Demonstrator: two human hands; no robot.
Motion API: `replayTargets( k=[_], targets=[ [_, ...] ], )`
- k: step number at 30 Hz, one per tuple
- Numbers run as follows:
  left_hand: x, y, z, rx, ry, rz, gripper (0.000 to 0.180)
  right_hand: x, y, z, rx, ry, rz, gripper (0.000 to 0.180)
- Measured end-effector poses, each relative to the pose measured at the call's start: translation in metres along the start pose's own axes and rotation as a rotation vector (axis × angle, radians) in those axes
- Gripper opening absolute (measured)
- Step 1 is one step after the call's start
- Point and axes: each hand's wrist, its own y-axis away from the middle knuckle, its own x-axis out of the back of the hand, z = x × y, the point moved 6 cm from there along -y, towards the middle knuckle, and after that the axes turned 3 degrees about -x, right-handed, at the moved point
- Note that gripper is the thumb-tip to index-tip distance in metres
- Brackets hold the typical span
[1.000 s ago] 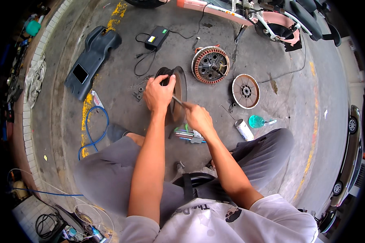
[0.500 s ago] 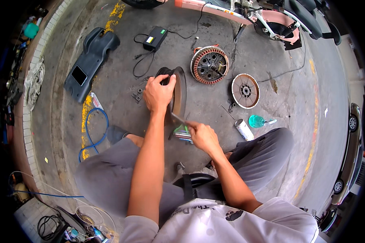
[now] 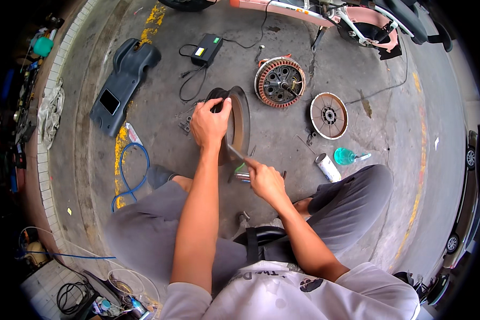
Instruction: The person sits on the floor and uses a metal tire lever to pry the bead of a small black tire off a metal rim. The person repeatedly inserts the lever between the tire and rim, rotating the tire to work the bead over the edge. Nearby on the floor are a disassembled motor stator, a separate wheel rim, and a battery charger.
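Observation:
A dark wheel rim (image 3: 244,120) stands on edge on the concrete, its brown inner face partly showing. My left hand (image 3: 209,125) is closed over the rim's upper left edge, steadying it. In my right hand (image 3: 268,182) is a flat metal scraper-like tool (image 3: 236,153), its handle mostly hidden by the fingers. The tool's tip meets the rim's near inner edge; whether it presses on it I cannot tell. Several slim tools with a green part (image 3: 242,174) lie partly hidden behind my right hand.
Beyond the rim lie a copper-wound motor stator (image 3: 266,97), a round spoked cover (image 3: 338,120) and a black charger (image 3: 208,50). A white can (image 3: 328,168) and teal bottle (image 3: 344,156) are by my right knee. Left are a grey plastic housing (image 3: 124,85) and blue hose (image 3: 121,165).
The rim has turned slightly, showing more of its inner face. The tool tip has shifted a little up along the rim's edge. The whole view has moved slightly.

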Motion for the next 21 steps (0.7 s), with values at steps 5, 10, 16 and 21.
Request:
replayTargets(
  k=[5, 10, 16, 21],
  targets=[
    [-0.009, 0.009, 0.014, -0.022, -0.005, -0.022, 0.037, -0.014, -0.083, 0.015, -0.001, -0.017, 0.141, 0.036],
    [0.0, 0.0, -0.003, 0.061, -0.027, -0.014, 0.04, 0.007, -0.008, 0.006, -0.014, 0.015, 0.12, 0.036],
    [-0.013, 0.0, 0.021, 0.081, -0.04, -0.065, 0.041, -0.022, -0.08, 0.037, 0.002, 0.049, 0.171, 0.037],
    [0.001, -0.008, -0.003, 0.146, -0.027, -0.037, 0.041, -0.007, -0.023, 0.038, -0.117, -0.033, 0.152, 0.035]
  ],
)
